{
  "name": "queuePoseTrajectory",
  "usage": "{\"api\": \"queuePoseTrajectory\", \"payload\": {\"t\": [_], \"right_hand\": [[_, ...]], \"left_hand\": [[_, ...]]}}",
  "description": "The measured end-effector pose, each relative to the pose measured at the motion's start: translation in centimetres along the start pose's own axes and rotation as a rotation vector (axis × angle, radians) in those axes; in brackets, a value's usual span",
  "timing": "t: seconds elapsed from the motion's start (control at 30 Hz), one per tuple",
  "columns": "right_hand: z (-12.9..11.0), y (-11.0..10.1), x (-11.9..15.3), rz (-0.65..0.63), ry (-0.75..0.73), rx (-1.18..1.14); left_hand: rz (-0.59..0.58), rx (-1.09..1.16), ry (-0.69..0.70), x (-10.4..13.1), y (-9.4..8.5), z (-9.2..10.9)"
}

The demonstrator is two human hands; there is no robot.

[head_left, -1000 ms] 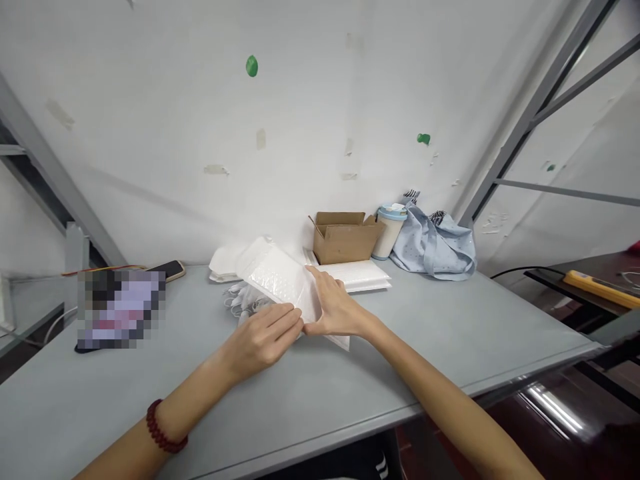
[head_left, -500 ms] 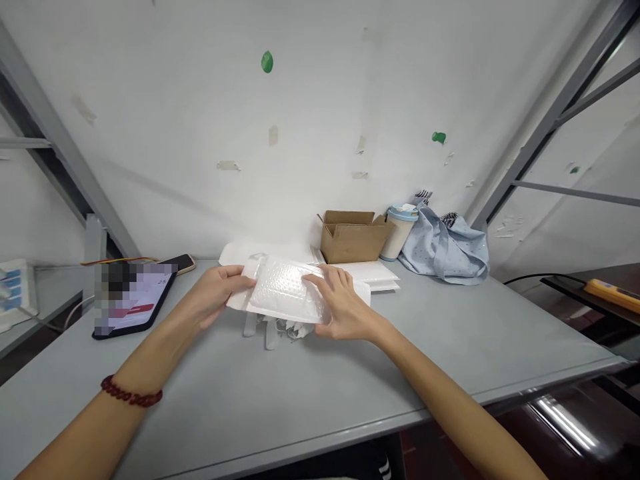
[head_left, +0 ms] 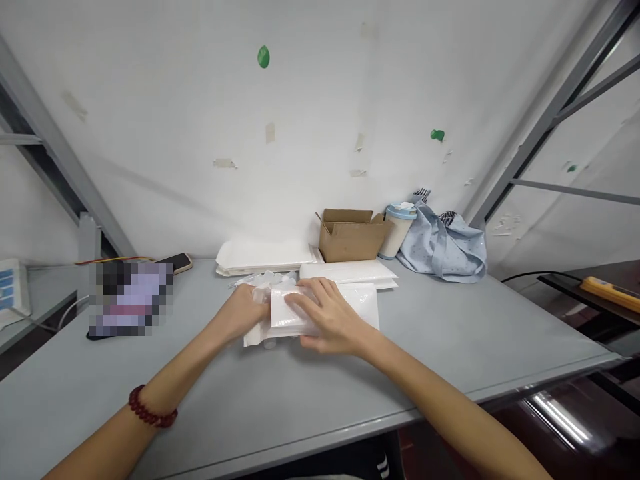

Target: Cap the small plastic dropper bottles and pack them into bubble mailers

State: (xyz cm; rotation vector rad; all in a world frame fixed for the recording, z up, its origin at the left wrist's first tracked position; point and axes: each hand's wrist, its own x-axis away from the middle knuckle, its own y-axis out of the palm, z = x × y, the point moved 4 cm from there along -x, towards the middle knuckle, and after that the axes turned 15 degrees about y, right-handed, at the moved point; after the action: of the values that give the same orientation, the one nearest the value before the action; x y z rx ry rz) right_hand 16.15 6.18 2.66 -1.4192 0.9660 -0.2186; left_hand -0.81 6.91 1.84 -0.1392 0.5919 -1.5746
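Observation:
A white padded bubble mailer [head_left: 367,303] is held just above the table in front of me. My right hand [head_left: 333,317] grips it across the middle, thumb below and fingers over the top. At its left end, my left hand [head_left: 243,312] is closed on the mailer's end beside some crinkled clear plastic; its fingertips are hidden there. Behind the mailer lie small translucent pieces [head_left: 273,279], partly covered by it.
White mailers lie in a stack [head_left: 265,257] and a shorter pile [head_left: 350,272] at the back. Beyond stand a cardboard box [head_left: 354,240], a lidded cup [head_left: 397,233] and a blue cloth bag [head_left: 445,247]. A tablet [head_left: 133,300] and phone [head_left: 179,263] lie left.
My left hand has moved right and down, its fingers curling in at the mailer's end. The mailer has tilted lower, showing more of the pieces and mailers behind it.

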Motion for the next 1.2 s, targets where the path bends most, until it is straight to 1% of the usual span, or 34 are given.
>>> {"api": "queuePoseTrajectory", "payload": {"t": [0.1,0.13,0.2,0.27,0.33,0.37,0.4,0.43,0.5,0.57,0.6,0.67,0.77,0.83,0.9,1.0,1.13,1.2], "right_hand": [[0.5,-0.5,0.0,0.025,-0.011,-0.029],[0.9,-0.7,-0.1,0.036,0.002,-0.036],[2.0,-1.4,-0.2,0.063,0.054,-0.059],[3.3,-2.1,-0.4,0.097,0.13,-0.102],[4.6,-2.8,-0.5,0.131,0.205,-0.139],[5.2,-3.1,-0.6,0.144,0.239,-0.154],[5.6,-3.3,-0.6,0.153,0.267,-0.171],[5.9,-3.4,-0.6,0.157,0.29,-0.189],[6.2,-3.3,-0.6,0.149,0.323,-0.223],[6.1,-3.1,-0.6,0.112,0.337,-0.248],[5.9,-2.9,-0.6,0.086,0.34,-0.255],[5.4,-2.6,-0.6,0.035,0.344,-0.264],[4.9,-2.5,-0.6,-0.004,0.344,-0.271],[4.7,-2.4,-0.6,-0.009,0.341,-0.273],[4.7,-2.3,-0.6,-0.016,0.341,-0.274],[4.8,-2.1,-0.6,-0.03,0.351,-0.285],[4.7,-1.9,-0.6,-0.041,0.345,-0.322],[4.6,-1.8,-0.6,-0.047,0.338,-0.344]], "left_hand": [[-0.157,0.057,-0.081,0.0,-0.1,0.0],[-0.148,0.049,-0.067,-0.2,-0.5,0.1],[-0.063,0.015,-0.025,-0.6,-1.7,0.2],[0.092,-0.061,0.028,-1.1,-3.2,0.0],[0.269,-0.225,0.099,-1.5,-4.6,-0.5],[0.33,-0.319,0.146,-1.7,-5.1,-0.8],[0.35,-0.399,0.198,-1.8,-5.3,-1.2],[0.33,-0.45,0.243,-2.0,-5.2,-1.6],[0.224,-0.483,0.306,-2.4,-4.6,-2.5],[0.115,-0.474,0.324,-2.8,-3.9,-3.4],[0.081,-0.467,0.319,-2.9,-3.5,-3.8],[0.048,-0.456,0.304,-3.2,-3.0,-4.1],[0.07,-0.435,0.306,-3.4,-2.6,-3.8],[0.114,-0.386,0.314,-3.4,-2.7,-3.1],[0.184,-0.293,0.302,-3.3,-3.1,-2.4],[0.334,-0.083,0.278,-2.8,-4.0,-1.3],[0.56,0.195,0.339,-1.9,-5.3,-0.1],[0.614,0.281,0.37,-1.5,-5.4,0.4]]}}
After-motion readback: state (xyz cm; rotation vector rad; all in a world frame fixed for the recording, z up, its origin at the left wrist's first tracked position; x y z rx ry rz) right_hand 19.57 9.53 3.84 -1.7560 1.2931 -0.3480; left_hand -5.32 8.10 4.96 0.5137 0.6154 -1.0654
